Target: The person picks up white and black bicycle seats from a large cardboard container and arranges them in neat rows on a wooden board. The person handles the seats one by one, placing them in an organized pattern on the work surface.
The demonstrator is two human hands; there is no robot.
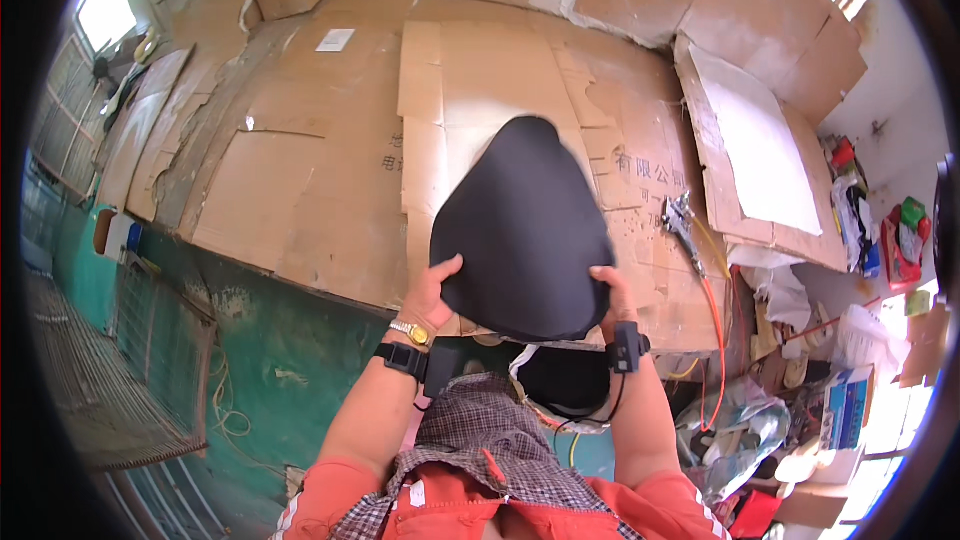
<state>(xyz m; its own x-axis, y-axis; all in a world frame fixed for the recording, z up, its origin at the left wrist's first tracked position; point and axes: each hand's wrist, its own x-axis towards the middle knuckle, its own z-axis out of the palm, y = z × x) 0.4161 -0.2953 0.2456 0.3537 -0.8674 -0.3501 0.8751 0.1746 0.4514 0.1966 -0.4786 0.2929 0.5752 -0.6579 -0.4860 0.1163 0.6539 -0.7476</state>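
Between my hands is a black saddle-like piece [525, 230], smooth and dull, narrow at its far end and broad near me. My left hand [432, 295] grips its near left edge, the thumb lying on top. On the near right edge, my right hand [613, 295] holds it the same way. The fingers under the piece are hidden. It is held over the near edge of the cardboard-covered table [290, 180].
A spray gun [682, 225] with an orange hose [714, 330] lies on the table's right side. Below the near edge stands an open container [520, 370] with black pieces inside. A cardboard panel with white sheet [755, 150] is farther right. Plastic bags [740, 430] clutter the lower right.
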